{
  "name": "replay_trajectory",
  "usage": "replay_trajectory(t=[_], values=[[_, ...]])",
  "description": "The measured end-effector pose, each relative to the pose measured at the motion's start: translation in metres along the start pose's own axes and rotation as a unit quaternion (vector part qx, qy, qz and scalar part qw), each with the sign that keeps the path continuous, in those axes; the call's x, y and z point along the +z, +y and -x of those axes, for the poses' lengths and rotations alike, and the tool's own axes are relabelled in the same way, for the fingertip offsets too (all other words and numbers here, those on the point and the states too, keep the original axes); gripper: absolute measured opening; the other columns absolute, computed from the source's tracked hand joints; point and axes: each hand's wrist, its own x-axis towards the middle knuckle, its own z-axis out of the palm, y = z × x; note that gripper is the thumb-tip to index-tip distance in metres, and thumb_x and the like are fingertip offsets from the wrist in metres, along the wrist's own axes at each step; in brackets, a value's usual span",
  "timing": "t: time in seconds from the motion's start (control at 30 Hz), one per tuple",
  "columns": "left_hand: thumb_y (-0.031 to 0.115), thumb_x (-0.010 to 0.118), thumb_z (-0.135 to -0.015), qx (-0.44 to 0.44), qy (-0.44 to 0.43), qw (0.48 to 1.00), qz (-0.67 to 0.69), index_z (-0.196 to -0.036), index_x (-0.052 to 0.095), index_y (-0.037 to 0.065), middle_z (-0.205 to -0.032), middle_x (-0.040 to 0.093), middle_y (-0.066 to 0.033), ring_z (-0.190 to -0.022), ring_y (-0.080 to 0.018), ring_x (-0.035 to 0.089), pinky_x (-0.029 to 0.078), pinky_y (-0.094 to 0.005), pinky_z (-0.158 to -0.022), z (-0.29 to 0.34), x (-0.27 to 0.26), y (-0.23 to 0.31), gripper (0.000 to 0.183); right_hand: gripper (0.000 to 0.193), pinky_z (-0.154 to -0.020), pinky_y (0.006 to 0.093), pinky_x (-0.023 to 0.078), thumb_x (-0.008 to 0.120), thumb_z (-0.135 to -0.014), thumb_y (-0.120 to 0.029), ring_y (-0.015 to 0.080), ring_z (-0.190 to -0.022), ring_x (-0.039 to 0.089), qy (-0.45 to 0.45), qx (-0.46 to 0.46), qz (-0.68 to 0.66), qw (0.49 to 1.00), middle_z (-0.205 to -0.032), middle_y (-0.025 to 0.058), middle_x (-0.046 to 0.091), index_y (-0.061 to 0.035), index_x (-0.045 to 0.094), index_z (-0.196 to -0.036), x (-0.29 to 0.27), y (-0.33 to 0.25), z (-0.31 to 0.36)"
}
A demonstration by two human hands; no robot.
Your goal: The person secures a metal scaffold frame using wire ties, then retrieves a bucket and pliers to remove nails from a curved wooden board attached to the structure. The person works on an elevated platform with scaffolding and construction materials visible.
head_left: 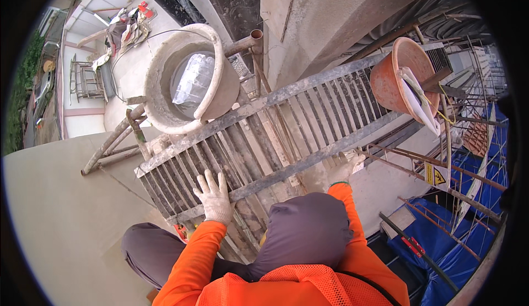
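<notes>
Building site, raised work area: concrete beam (336,19) behind, blue sheeting (441,251) and a warning sign (437,176) at right. One slatted metal platform (308,89), worn and splashed, lying aslant directly before the seated or crouching person, its near rail (275,177) toward the knees. One grey bucket (227,94), at the far rail, holding a white wrapped package (194,79); one orange bucket (384,83), toward the right end, with a white strip and a wooden piece sticking out — both probably kept to the far side so the middle slats stay free. Left hand (214,200), gloved: laid over the near rail, fingers spread, palm down, apparently for steadiness; orange-sleeved forearm angled up and inward. Right hand (343,166), gloved: beside the near rail, arm stretched forward past the knee — perhaps a second brace; its fingers blend into the pale background, so whether they grip anything cannot be told.
</notes>
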Motion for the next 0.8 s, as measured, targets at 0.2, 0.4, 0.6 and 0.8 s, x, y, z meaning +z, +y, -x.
replay_trajectory(t=[0.2, 0.4, 0.6, 0.8], values=[[0.055, 0.092, -0.081, 0.005, 0.011, 1.0, 0.001, -0.172, 0.032, 0.007, -0.179, 0.018, -0.0309, -0.163, -0.0552, 0.02, 0.031, -0.071, -0.125, 0.001, -0.001, 0.004, 0.119, 0.094, -0.116, 0.0597, 0.046, 0.036, -0.101, -0.09, 0.0352, -0.134, 0.056, 0.049, -0.164, -0.017, 0.985, -0.15, 0.0141, 0.057, -0.0172, 0.048, -0.16, 0.064, -0.007, -0.023], [0.052, 0.096, -0.077, -0.022, 0.025, 0.999, 0.022, -0.17, 0.035, 0.004, -0.178, 0.018, -0.0308, -0.163, -0.0546, 0.02, 0.028, -0.0692, -0.128, 0.004, -0.011, 0.014, 0.12, 0.087, -0.107, 0.0583, 0.054, 0.032, -0.108, -0.081, 0.0377, -0.121, 0.066, -0.072, -0.075, 0.0, 0.995, -0.146, 0.0179, 0.061, -0.013, 0.045, -0.161, 0.013, -0.011, -0.056], [0.056, 0.097, -0.071, 0.004, 0.055, 0.998, 0.04, -0.17, 0.035, 0.007, -0.178, 0.02, -0.0275, -0.164, -0.0531, 0.018, 0.02, -0.071, -0.131, 0.004, -0.022, 0.01, 0.127, 0.096, -0.12, 0.0597, 0.045, 0.03, -0.109, -0.081, 0.0443, -0.138, 0.059, -0.026, -0.04, -0.027, 0.998, -0.162, 0.0228, 0.053, -0.0053, 0.035, -0.168, 0.004, -0.026, -0.036], [0.061, 0.095, -0.067, 0.14, 0.053, 0.989, 0.005, -0.168, 0.04, 0.009, -0.176, 0.028, -0.0248, -0.164, -0.053, 0.02, 0.019, -0.0744, -0.129, -0.014, -0.027, 0.002, 0.126, 0.097, -0.114, 0.0641, 0.047, 0.033, -0.106, -0.083, 0.0461, -0.134, 0.06, -0.009, -0.122, 0.061, 0.991, -0.162, 0.022, 0.051, -0.0065, 0.034, -0.166, -0.02, -0.082, -0.069]])
